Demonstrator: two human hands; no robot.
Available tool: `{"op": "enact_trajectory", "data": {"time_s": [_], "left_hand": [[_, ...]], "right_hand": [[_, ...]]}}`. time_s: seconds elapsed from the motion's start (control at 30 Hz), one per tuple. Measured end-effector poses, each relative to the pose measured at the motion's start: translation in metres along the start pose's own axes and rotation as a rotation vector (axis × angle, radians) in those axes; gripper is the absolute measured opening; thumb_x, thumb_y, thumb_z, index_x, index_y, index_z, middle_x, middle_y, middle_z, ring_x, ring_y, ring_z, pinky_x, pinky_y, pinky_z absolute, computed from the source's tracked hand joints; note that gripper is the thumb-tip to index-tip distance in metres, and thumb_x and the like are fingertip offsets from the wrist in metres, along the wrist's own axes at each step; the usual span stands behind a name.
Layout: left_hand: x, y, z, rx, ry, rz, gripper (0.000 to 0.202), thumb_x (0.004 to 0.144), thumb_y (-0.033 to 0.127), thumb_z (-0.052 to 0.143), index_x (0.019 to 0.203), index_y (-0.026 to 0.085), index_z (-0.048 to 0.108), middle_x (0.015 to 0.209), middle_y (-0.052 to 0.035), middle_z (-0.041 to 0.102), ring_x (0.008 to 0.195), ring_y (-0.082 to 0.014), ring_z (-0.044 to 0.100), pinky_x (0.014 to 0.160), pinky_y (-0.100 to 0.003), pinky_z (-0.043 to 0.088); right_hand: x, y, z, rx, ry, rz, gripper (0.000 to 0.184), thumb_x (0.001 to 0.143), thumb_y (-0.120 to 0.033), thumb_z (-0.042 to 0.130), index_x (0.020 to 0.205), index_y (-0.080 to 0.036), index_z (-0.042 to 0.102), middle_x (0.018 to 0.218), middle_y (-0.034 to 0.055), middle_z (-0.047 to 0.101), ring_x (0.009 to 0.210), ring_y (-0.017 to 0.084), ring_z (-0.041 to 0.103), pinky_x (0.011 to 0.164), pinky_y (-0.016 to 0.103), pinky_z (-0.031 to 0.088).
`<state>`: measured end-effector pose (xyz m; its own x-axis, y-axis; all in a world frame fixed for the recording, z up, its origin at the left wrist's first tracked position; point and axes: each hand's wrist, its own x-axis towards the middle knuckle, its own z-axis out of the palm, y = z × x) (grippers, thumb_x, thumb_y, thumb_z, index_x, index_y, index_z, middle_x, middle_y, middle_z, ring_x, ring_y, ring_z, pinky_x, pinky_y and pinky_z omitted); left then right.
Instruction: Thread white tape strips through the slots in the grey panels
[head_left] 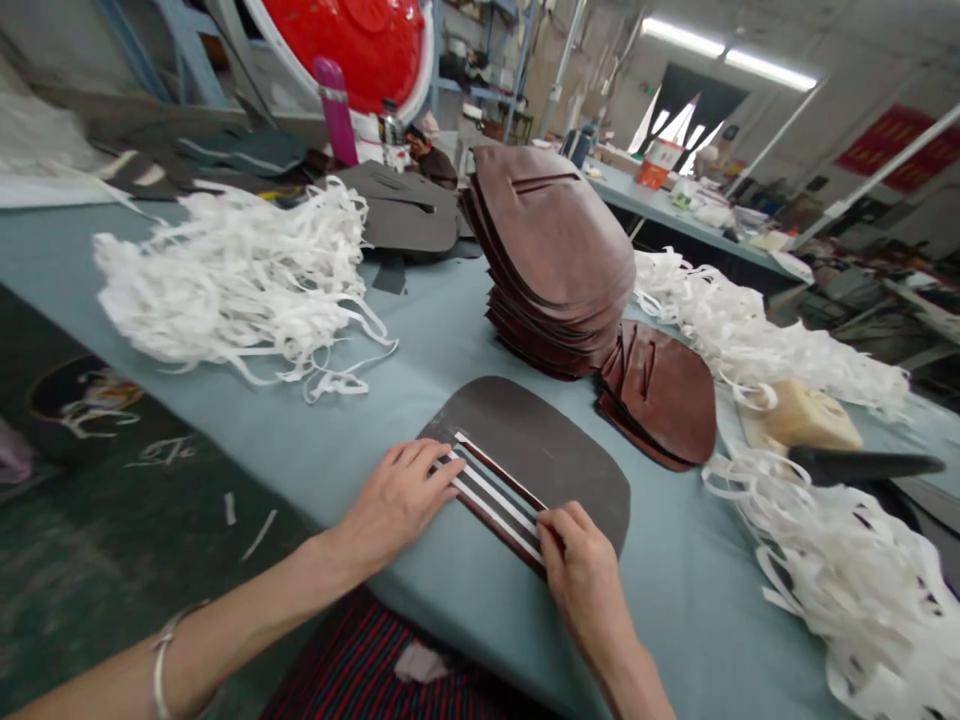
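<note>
A dark grey leather panel [517, 425] with rounded corners lies face down in front of me, a long slot near its front edge. White tape strips [499, 497] and narrow brown edges run along the slot. My left hand [405, 492] rests on the slot's left end, its fingers stretched out and laid flat. At the other end, my right hand [589, 565] has thumb and forefinger pinched on the slot's edge, the other fingers curled. Its fingertips hide exactly which layer they grip.
Behind the panel stand a tall stack of brown leather pieces [559, 225] and a lower stack [664, 390]. White strips pile up at left [232, 280] and right [855, 570]. A yellowish block [814, 415] sits on the right of the blue-green table [420, 350].
</note>
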<state>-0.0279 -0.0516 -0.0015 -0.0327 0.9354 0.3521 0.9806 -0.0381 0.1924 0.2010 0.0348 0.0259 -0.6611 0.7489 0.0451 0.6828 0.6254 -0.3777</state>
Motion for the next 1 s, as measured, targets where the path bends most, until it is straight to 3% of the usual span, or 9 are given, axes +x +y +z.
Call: {"op": "enact_trajectory", "data": {"time_s": [0.17, 0.33, 0.53, 0.73, 0.83, 1.0], "left_hand": [[-0.004, -0.002, 0.001, -0.136, 0.042, -0.063, 0.025, 0.093, 0.025, 0.048, 0.116, 0.019, 0.056, 0.116, -0.0096, 0.06, 0.109, -0.0229, 0.052, 0.092, -0.041, 0.043], [-0.005, -0.002, -0.003, -0.159, 0.029, -0.102, 0.025, 0.092, 0.024, 0.05, 0.116, 0.019, 0.054, 0.115, -0.0081, 0.059, 0.108, -0.0231, 0.051, 0.091, -0.04, 0.042], [-0.005, -0.003, -0.003, -0.175, 0.02, -0.125, 0.025, 0.092, 0.025, 0.051, 0.116, 0.019, 0.053, 0.116, -0.0073, 0.058, 0.108, -0.0229, 0.05, 0.092, -0.041, 0.042], [-0.006, -0.003, -0.005, -0.181, 0.015, -0.126, 0.025, 0.092, 0.024, 0.05, 0.116, 0.018, 0.052, 0.117, -0.0074, 0.057, 0.109, -0.0232, 0.049, 0.093, -0.041, 0.041], [-0.007, -0.003, -0.002, -0.179, 0.019, -0.119, 0.026, 0.091, 0.025, 0.052, 0.116, 0.019, 0.053, 0.116, -0.0071, 0.057, 0.109, -0.0231, 0.049, 0.093, -0.041, 0.041], [-0.007, -0.004, 0.001, -0.183, 0.009, -0.132, 0.025, 0.091, 0.025, 0.052, 0.116, 0.02, 0.052, 0.116, -0.0061, 0.057, 0.109, -0.023, 0.048, 0.094, -0.041, 0.04]], "right_hand": [[0.01, -0.002, -0.001, -0.313, -0.085, 0.108, 0.017, 0.091, -0.017, 0.046, 0.083, -0.021, 0.061, 0.085, 0.0022, 0.06, 0.064, 0.014, 0.061, 0.055, 0.023, 0.038], [0.017, -0.007, -0.003, -0.474, -0.19, 0.045, 0.014, 0.09, -0.013, 0.045, 0.085, -0.02, 0.057, 0.089, 0.0037, 0.06, 0.07, 0.016, 0.063, 0.053, 0.024, 0.036], [0.014, 0.004, -0.004, -0.365, -0.151, 0.005, 0.013, 0.091, -0.016, 0.043, 0.084, -0.02, 0.054, 0.085, 0.0041, 0.06, 0.074, 0.018, 0.062, 0.065, 0.028, 0.041], [0.014, 0.007, -0.004, -0.192, -0.143, 0.06, 0.01, 0.091, -0.023, 0.049, 0.084, -0.02, 0.056, 0.078, 0.0034, 0.063, 0.078, 0.022, 0.06, 0.07, 0.033, 0.04], [0.022, -0.004, 0.002, -0.131, -0.109, 0.043, 0.015, 0.092, -0.027, 0.049, 0.083, -0.02, 0.059, 0.084, 0.0054, 0.065, 0.084, 0.023, 0.059, 0.076, 0.035, 0.041], [0.052, -0.04, 0.029, -0.031, 0.021, -0.088, 0.017, 0.091, -0.013, 0.048, 0.086, -0.018, 0.063, 0.086, 0.0067, 0.063, 0.086, 0.021, 0.056, 0.08, 0.033, 0.043]]}}
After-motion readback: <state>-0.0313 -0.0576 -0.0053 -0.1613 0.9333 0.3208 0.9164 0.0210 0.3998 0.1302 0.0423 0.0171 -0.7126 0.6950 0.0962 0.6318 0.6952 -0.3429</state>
